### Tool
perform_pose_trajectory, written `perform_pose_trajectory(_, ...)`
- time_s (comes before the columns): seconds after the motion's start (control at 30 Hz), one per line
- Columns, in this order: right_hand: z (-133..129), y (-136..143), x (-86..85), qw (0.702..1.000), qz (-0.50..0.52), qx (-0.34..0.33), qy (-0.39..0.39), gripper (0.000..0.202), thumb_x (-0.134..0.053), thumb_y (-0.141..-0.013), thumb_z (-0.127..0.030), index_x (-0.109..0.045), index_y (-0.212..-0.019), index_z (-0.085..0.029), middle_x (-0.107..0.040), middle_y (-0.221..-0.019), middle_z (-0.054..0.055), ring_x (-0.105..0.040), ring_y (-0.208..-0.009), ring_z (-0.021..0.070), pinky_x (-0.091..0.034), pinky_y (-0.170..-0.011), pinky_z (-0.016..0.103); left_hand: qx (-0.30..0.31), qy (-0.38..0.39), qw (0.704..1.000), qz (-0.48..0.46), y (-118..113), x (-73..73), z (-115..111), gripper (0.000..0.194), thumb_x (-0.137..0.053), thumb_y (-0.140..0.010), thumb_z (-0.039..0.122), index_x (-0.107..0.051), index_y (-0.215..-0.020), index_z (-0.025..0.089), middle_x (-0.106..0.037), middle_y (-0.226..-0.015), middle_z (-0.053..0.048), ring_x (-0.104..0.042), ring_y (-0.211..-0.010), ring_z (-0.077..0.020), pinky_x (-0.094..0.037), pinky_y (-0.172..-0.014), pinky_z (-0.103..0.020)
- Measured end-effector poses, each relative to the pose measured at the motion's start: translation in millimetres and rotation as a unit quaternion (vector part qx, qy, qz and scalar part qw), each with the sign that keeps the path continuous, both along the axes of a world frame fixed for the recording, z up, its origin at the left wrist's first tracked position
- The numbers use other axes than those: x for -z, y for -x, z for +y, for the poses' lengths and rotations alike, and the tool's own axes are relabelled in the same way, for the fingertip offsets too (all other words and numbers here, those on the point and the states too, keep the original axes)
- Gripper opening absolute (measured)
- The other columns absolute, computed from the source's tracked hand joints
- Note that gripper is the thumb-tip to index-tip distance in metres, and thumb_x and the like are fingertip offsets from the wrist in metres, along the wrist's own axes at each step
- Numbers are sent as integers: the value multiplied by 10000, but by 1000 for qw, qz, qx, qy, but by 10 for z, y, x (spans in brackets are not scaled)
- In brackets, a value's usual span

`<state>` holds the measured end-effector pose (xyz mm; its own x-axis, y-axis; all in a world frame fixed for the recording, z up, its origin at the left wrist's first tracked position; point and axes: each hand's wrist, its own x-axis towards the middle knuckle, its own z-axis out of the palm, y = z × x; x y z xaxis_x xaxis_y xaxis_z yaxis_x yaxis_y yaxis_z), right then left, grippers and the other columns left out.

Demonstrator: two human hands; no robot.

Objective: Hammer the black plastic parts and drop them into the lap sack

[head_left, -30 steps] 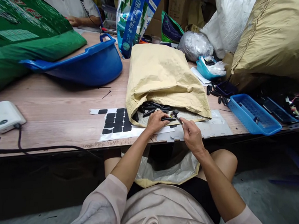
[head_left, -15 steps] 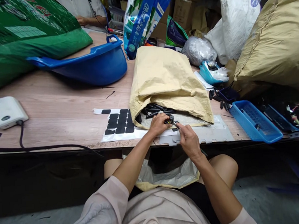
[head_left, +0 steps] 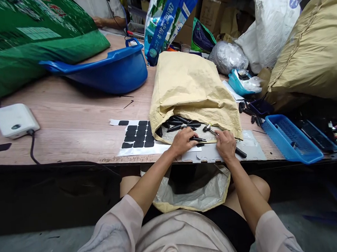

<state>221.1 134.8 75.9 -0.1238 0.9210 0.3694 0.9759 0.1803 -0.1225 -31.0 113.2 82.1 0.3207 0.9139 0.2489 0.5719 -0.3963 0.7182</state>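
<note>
My right hand (head_left: 226, 143) is closed around a small hammer (head_left: 240, 152); its metal head points up and left, and its black grip sticks out below the hand. In my left hand (head_left: 184, 141) is a slim black rod-shaped piece (head_left: 198, 139), pinched at the table's front edge with its tip pointing right. Both hands are at the mouth of a tan woven sack (head_left: 188, 76) lying on the table. Several similar black pieces (head_left: 179, 122) lie inside that mouth. A grey plate (head_left: 208, 155) lies under the hands.
Left of the sack lies a white sheet with black stickers (head_left: 139, 134). A blue basin (head_left: 106, 73) and a white box with a cable (head_left: 15, 121) are farther left. A blue basket (head_left: 293, 140) stands right. Another open sack (head_left: 189, 204) sits between my knees.
My right hand has moved right with the hammer, taking its head away from the black piece. My left hand still holds its piece, now lower and pointing right. The view has shifted slightly.
</note>
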Motion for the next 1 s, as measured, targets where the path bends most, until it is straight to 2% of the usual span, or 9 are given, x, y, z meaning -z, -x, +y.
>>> perform_pose_trajectory(0.1,-18,11,43,1000,-1,0,-2,361,-496,-1001,-203,-752,-1252,-240,-657,-1037,86,-529,-1028,256,-399,-916,348,149,-3,988,-39,-87,35,-531,206,-628,-989,299,-748,-1152,263,-722,-1132,-73,-680,-1054,-226,-530,-941,-338)
perform_pose_trajectory(0.2,-34,29,30,1000,2,4,7,354,-502,-1008,-215,-753,-1256,-238,-660,-1052,91,-528,-1033,259,-396,-918,354,272,57,960,19,-223,271,-1039,207,-648,-982,312,-741,-1163,273,-749,-1129,-64,-712,-998,-207,-543,-865,-296)
perform_pose_trajectory(0.33,-37,48,8,1000,5,7,12,348,-504,-1015,-216,-754,-1255,-238,-656,-1058,96,-525,-1037,261,-399,-922,362,167,205,954,143,-371,742,-1204,274,-675,-918,236,-740,-1181,282,-777,-1180,-57,-746,-1048,-247,-576,-871,-321)
perform_pose_trajectory(0.43,-39,51,10,1000,5,8,11,344,-508,-1016,-219,-752,-1257,-244,-648,-1053,94,-519,-1048,263,-404,-918,364,105,265,942,179,-413,864,-1134,392,-675,-931,271,-699,-1322,292,-765,-1285,-79,-739,-1160,-283,-589,-940,-356)
perform_pose_trajectory(0.5,-39,50,16,1000,7,8,10,341,-509,-1013,-220,-753,-1251,-243,-645,-1048,93,-516,-1046,263,-405,-915,365,133,226,951,166,-396,746,-1124,432,-707,-921,301,-688,-1352,292,-756,-1295,-88,-744,-1136,-286,-591,-931,-357)
perform_pose_trajectory(0.63,-39,52,25,1000,9,8,7,347,-499,-1018,-223,-749,-1257,-238,-646,-1047,97,-511,-1045,265,-400,-925,368,159,34,985,66,-201,233,-1003,253,-624,-1007,343,-745,-1224,294,-768,-1066,-60,-739,-957,-222,-576,-855,-318)
perform_pose_trajectory(0.77,-39,61,17,1000,2,12,13,345,-497,-1024,-221,-746,-1262,-237,-654,-1072,96,-518,-1055,265,-393,-925,363,-149,-76,985,53,178,-139,-434,231,-575,-1027,286,-753,-1169,249,-714,-1103,-93,-700,-1002,-252,-565,-849,-353)
perform_pose_trajectory(0.87,-43,71,1,1000,0,15,16,336,-503,-1024,-224,-745,-1258,-236,-655,-1072,94,-521,-1058,263,-389,-911,357,-259,-50,956,128,402,-169,-8,149,-688,-955,283,-769,-1068,231,-669,-1103,-101,-690,-993,-290,-553,-770,-370)
perform_pose_trajectory(1.0,-57,87,-26,1000,4,16,24,335,-509,-1032,-230,-743,-1271,-243,-665,-1093,96,-527,-1086,268,-391,-913,361,-261,-37,950,167,488,-39,128,125,-751,-900,247,-751,-1025,241,-645,-1099,-92,-681,-1014,-307,-540,-746,-371)
